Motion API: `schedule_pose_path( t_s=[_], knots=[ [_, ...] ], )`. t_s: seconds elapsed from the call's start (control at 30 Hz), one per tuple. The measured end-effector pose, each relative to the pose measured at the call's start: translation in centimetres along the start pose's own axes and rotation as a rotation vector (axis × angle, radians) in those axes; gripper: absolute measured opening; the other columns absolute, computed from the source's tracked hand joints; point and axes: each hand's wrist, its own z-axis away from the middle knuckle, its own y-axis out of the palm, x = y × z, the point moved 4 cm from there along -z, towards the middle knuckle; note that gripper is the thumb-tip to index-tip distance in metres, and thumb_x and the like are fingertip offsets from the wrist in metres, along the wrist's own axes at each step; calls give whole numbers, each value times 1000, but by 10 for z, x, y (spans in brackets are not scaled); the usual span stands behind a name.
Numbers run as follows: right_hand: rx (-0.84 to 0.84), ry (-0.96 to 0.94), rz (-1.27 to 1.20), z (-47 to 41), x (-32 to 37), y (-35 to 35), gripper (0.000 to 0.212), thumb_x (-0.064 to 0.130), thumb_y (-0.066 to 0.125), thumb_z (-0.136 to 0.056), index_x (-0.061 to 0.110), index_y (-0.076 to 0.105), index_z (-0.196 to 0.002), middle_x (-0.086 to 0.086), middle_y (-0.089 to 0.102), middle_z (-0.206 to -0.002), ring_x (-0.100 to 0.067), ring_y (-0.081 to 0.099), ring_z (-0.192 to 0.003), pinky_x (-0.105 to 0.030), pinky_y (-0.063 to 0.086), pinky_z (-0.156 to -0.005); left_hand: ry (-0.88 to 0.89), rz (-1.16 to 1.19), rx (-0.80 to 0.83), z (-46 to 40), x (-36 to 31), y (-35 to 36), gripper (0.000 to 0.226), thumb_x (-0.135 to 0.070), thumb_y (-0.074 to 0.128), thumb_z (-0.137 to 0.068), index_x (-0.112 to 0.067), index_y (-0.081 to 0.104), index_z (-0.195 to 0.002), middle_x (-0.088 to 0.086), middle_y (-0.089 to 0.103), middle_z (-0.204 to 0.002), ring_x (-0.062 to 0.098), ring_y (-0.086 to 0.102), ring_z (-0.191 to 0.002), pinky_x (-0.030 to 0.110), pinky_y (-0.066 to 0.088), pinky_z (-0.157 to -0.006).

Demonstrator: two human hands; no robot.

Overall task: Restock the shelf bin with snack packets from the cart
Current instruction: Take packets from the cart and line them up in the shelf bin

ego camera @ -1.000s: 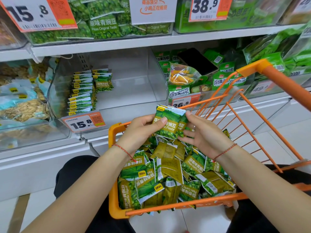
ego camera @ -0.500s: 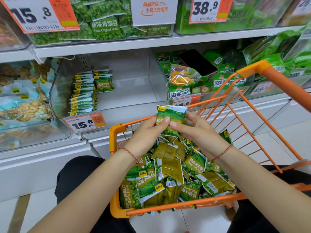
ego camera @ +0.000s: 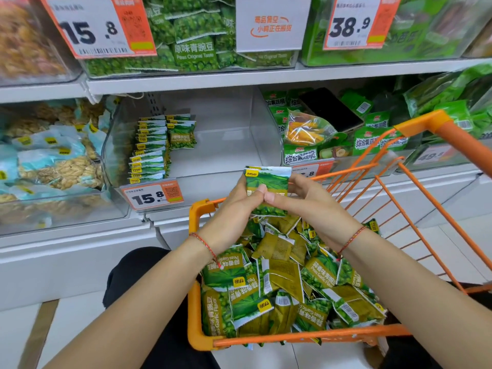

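Both hands hold a small stack of green garlic-pea packets (ego camera: 268, 179) upright above the far end of the orange cart (ego camera: 198, 331). My left hand (ego camera: 239, 206) grips the stack from the left and my right hand (ego camera: 300, 201) from the right, thumbs meeting on its front. The cart holds a loose heap of several more green packets (ego camera: 279, 286). Beyond it, the clear shelf bin (ego camera: 255, 123) has a row of the same packets (ego camera: 149, 150) standing along its left side; the rest of its floor is bare.
A 15.8 price tag (ego camera: 151, 194) hangs on the bin's front lip. A bin of blue nut packets (ego camera: 53, 161) stands to the left, a bin of mixed green snack bags (ego camera: 319, 134) to the right. The orange cart handle (ego camera: 463, 142) rises at right. More bins fill the upper shelf.
The hands have lifted the packets higher above the cart and turned the stack upright, thumbs now pressed together on its front.
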Motion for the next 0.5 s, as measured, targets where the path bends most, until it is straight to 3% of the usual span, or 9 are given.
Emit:
schedule_pose_path(
  t_s=[0.03,0.1,0.23,0.3,0.37,0.43,0.5],
  knots=[
    [16,9,27,-6,5,4,42,35,78,-73,29,57,-108,12,63,-104,9,59,-92,-8,48,-75,-6,23,-23,-2,1,-7,62,-32,38,-100,-16,9,-151,-5,32,-148,10,27,-136,12,22,-90],
    [63,9,9,-19,15,14,38,28,78,-74,26,56,-105,10,65,-99,5,62,-87,-10,49,-73,0,31,-74,-6,-1,-23,61,-32,38,-100,-19,7,-151,-2,22,-155,11,21,-140,16,20,-92],
    [134,1,2,-52,26,43,47,17,79,-74,18,57,-115,-4,68,-110,-14,66,-101,-25,52,-88,50,-39,-173,-12,-5,-61,58,-31,37,-101,-21,9,-152,-2,20,-155,3,22,-133,18,19,-98],
    [127,-8,20,-72,30,57,44,10,75,-77,14,56,-116,-6,68,-109,-15,66,-97,-23,52,-84,38,-64,-199,-16,-5,-80,59,-38,35,-101,-25,9,-151,-4,18,-156,8,18,-141,26,18,-108],
    [121,-4,29,-90,37,69,43,6,73,-78,12,56,-117,-4,67,-105,-9,65,-87,-14,51,-70,43,-86,-220,-19,-5,-101,60,-49,29,-98,-27,11,-151,-8,17,-157,9,14,-144,28,13,-112],
    [102,7,49,-114,42,75,38,6,72,-80,13,56,-114,-1,66,-99,-6,63,-80,-9,46,-59,83,-246,-286,-26,2,-128,67,-55,26,-96,-22,11,-152,-4,16,-158,10,14,-144,27,12,-113],
    [72,38,91,-140,44,80,31,8,72,-80,15,58,-106,0,65,-95,-5,61,-77,-9,46,-58,120,-639,-397,-36,14,-155,69,-53,26,-98,-13,11,-152,6,22,-156,18,18,-143,27,14,-113]
  ],
)
